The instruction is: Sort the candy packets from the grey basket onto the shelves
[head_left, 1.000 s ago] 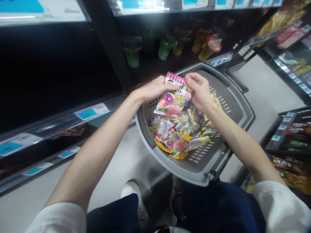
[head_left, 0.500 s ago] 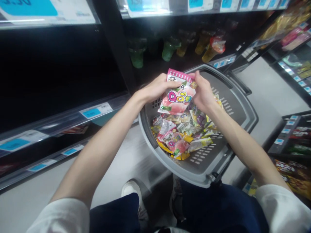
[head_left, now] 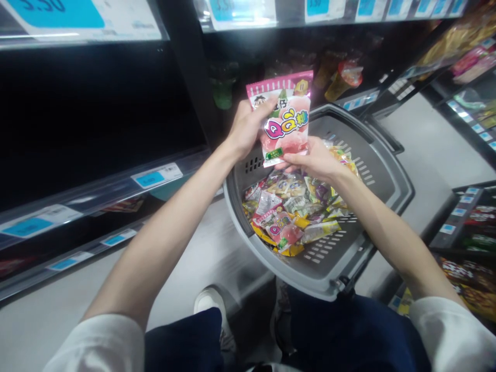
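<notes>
A pink-and-white bag of gummy candy is held up over a grey shopping basket, its printed front facing me. My left hand grips the bag's left side, thumb across the front. At the lower right corner, my right hand pinches the bag with the thumb in front and fingers behind. Below, the basket holds several small snack packets, among them a matching pink gummy candy bag and a yellow packet.
Dark shelves with blue-and-white price tags run along the left and front. Lidded cups stand on the shelf behind the basket. More shelves with snack packs are at the right. A white shoe shows on the floor below.
The candy bag has come up and turned more upright. My right hand has slid from its top right corner down to its bottom right corner, while my left hand keeps hold.
</notes>
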Tool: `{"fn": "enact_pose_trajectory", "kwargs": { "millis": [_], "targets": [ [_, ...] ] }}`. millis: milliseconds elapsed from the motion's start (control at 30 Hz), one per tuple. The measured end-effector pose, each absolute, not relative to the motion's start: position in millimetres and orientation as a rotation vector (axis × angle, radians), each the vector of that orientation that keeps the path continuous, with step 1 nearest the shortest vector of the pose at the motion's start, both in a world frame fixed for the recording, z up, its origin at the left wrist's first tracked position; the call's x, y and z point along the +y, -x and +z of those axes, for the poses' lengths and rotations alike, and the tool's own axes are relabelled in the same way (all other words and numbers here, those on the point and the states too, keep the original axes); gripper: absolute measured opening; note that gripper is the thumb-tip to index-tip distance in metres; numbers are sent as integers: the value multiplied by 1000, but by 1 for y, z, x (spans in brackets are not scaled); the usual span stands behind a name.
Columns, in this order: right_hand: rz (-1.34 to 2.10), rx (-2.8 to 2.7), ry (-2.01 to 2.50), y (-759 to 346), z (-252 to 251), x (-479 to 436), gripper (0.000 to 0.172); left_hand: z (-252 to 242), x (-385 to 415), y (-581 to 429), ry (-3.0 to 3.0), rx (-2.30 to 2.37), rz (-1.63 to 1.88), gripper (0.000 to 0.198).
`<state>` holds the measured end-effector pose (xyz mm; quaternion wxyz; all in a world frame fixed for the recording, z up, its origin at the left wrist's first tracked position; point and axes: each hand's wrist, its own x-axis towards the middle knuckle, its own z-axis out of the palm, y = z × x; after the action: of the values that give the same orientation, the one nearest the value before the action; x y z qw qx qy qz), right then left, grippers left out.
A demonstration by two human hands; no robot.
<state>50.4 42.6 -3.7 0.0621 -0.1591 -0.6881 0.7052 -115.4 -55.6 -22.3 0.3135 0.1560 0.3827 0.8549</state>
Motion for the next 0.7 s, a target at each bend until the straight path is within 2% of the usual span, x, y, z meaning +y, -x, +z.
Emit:
{"fn": "enact_pose_trajectory", "kwargs": {
  "millis": [200,500,700],
  "targets": [
    [2123,-2097,522,-51,3,52,52,-3,-59,114,-407,963,2265,45],
    [1832,-2050,497,-51,3,57,45,3,-59,117,-395,840,2244,34],
    [1716,-2056,497,-50,6,50,47,-1,-56,123,-327,785,2244,44]
  ]
}}
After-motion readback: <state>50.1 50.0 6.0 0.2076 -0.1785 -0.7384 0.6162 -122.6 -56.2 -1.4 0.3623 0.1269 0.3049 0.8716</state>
